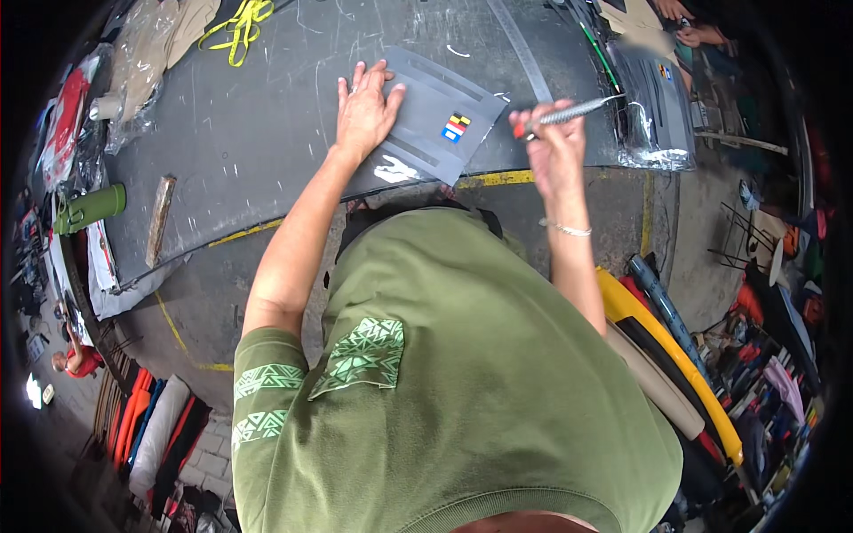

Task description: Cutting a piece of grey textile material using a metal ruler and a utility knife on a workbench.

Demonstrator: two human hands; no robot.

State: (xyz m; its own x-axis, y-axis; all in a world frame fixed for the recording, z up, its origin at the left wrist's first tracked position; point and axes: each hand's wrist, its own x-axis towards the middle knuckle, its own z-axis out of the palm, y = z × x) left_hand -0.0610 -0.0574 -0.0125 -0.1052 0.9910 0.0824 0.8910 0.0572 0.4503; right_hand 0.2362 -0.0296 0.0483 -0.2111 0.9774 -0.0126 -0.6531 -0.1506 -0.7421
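A grey flat panel (418,107) with long dark strips and a small multicoloured patch (456,128) lies at the front edge of the dark table. Its near corner sticks out slightly past that edge. My left hand (367,111) rests palm down at the panel's left side, fingers spread and holding nothing. To the right of the panel, my right hand (557,142) is raised with its fingers closed around a silver ribbed pen-like tool (573,112). The tool's thin end points right and its reddish end shows by my fingers, which are slightly blurred.
A metal ruler (520,49) lies beyond the panel, and a yellow tape measure (240,31) at the far left. Plastic-wrapped dark pieces (657,107) sit on the right end. Another person's hands (697,34) show at the far right. Rolled materials (671,355) stand beside me.
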